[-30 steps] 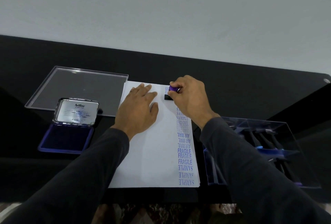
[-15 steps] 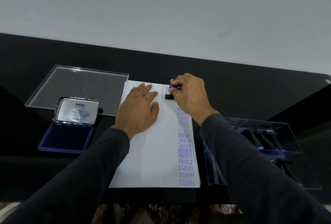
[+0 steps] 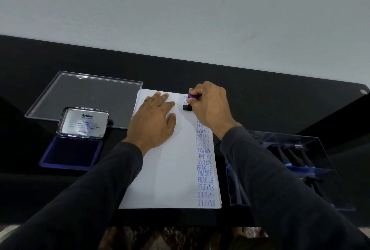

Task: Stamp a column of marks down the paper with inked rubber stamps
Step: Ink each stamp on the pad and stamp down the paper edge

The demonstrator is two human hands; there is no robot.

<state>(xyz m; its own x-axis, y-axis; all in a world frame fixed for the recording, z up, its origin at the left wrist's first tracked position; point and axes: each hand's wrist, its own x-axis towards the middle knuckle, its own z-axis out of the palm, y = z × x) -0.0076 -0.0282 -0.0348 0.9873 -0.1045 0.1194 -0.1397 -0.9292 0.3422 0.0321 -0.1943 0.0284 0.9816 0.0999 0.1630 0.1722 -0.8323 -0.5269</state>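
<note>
near the paper's far right corner, the right hand (image 3: 210, 107) pinches a purple-handled stamp (image 3: 188, 102), its base on the paper (image 3: 170, 169) atop the column of marks (image 3: 204, 165); the left hand (image 3: 154, 123) lies spread flat, likely steadying the sheet. ink pad (image 3: 74, 151) open at left.

A glossy black bench (image 3: 260, 93) is carrying everything. A white paper sheet (image 3: 170, 179) is lying at its middle, an open blue ink pad (image 3: 72, 152) and a clear flat lid (image 3: 86, 97) are sitting to the left, and a clear box of stamps (image 3: 296, 169) is resting at the right.
</note>
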